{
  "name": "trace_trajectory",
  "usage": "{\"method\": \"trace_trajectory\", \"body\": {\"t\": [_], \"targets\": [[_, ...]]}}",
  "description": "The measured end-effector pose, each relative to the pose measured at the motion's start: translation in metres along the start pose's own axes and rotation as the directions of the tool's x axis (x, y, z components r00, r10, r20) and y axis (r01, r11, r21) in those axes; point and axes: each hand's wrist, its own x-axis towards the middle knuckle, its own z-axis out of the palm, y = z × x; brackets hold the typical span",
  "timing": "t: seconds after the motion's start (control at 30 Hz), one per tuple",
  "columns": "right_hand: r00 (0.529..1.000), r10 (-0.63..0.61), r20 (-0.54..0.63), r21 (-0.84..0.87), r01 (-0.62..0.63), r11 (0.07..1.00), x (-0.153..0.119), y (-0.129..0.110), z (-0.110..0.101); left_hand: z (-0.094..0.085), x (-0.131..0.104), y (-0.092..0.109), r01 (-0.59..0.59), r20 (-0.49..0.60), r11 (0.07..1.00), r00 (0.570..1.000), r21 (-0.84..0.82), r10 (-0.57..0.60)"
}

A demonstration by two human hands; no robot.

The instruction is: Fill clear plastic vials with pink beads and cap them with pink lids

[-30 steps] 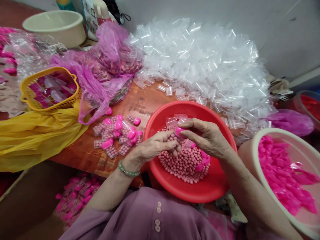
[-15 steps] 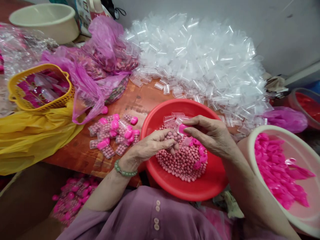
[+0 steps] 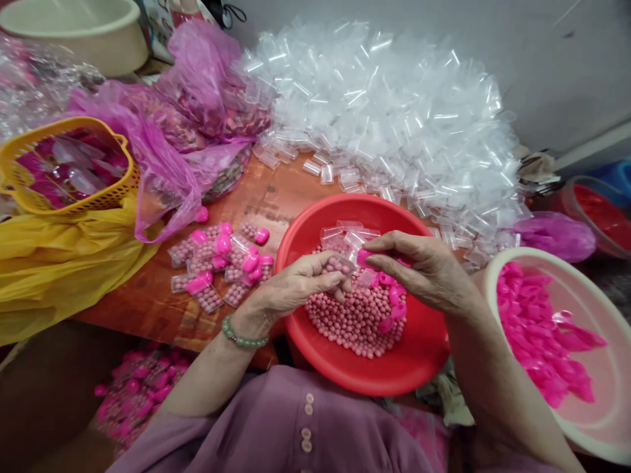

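Note:
My left hand (image 3: 308, 279) is closed around a small clear container (image 3: 339, 264) filled with pink beads. Close beside its mouth, my right hand (image 3: 411, 266) pinches a bright pink cap (image 3: 363, 257) between thumb and fingers; whether cap and container touch I cannot tell. Both hands are above a red basin (image 3: 365, 381). In the basin lie loose pink beads (image 3: 352, 322), several pink caps (image 3: 394, 309) and a few clear containers (image 3: 340, 235). Left of the basin, filled containers with pink caps (image 3: 221, 263) are gathered on the table (image 3: 236, 217).
A big heap of clear containers (image 3: 384, 112) covers the table's back. At right stands a whitish basin (image 3: 611, 368) of pink caps. A yellow basket (image 3: 131, 174), purple plastic bags (image 3: 207, 72) and a yellow bag (image 3: 59, 263) are at left. More capped containers (image 3: 142, 387) lie below the table edge.
The view has shifted slightly, so the surroundings sit a little further left. Both hands keep nearly the same pose, still gripping the container and the cap.

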Motion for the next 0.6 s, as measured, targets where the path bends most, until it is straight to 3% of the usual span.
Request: {"method": "trace_trajectory", "body": {"t": [0.17,0.33,0.6], "targets": [[0.99,0.078,-0.121,0.181,-0.055,0.982,0.005,0.004,0.019,0.002,0.0,0.004,0.005,-0.016,0.994,1.0,-0.108,-0.007],[0.923,0.232,-0.308,0.4,-0.095,0.911,0.009,-0.001,0.033,0.001,0.0,0.004,-0.022,-0.028,0.989,0.999,-0.144,0.018],[0.929,0.264,-0.259,0.419,-0.138,0.898,0.013,-0.005,0.051,0.001,0.002,-0.003,-0.128,-0.019,0.991,0.992,-0.045,0.127]]}}
